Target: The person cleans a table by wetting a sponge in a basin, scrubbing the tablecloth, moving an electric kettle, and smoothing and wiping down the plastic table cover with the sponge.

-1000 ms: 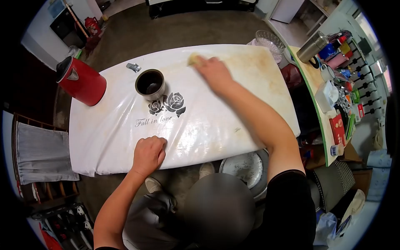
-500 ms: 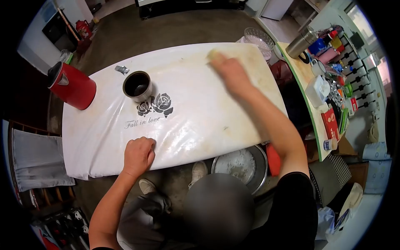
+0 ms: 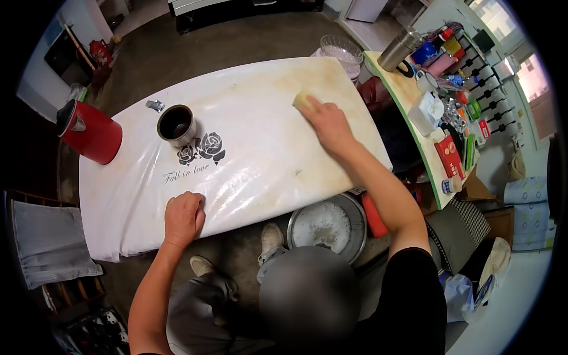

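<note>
My right hand (image 3: 329,125) presses a yellowish sponge (image 3: 303,100) onto the right part of the white table cover (image 3: 254,118), its fingers closed over it. Faint yellow-brown stains mark the cover around that hand. My left hand (image 3: 184,218) rests as a closed fist at the table's near edge, with nothing visible in it. Beyond the fist, the cover bears printed black roses and the words "Fall in love". A dark-rimmed pot (image 3: 176,125) with dark contents stands just behind the roses.
A red kettle (image 3: 92,133) stands at the table's left end, near a small silvery packet (image 3: 155,105). Below the near edge is a metal basin (image 3: 357,236) with foamy water. A cluttered side table (image 3: 414,127) stands to the right, with a steel flask (image 3: 400,48) on it.
My right hand has drawn the sponge toward me and somewhat right across the cover. My left fist stays put on the table; the whole view has shifted slightly.
</note>
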The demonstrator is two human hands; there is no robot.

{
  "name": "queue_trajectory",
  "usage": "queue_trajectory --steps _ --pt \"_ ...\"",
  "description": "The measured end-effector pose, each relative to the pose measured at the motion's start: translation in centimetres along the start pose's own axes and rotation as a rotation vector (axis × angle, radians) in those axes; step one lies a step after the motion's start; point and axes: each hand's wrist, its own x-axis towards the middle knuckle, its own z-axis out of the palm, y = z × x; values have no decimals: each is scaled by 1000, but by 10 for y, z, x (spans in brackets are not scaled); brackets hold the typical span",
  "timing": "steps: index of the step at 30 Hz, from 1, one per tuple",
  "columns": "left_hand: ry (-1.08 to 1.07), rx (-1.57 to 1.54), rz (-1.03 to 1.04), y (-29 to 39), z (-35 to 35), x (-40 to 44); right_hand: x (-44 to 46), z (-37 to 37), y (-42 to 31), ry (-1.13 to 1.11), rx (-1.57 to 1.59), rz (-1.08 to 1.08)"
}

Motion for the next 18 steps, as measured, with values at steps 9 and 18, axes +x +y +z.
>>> queue_trajectory --steps 9,18 --pt "42 14 16 2 1 0 -75 -18 143 -57 -162 703" --pt "37 27 3 3 -1 -4 -73 -30 103 -162 2 710"
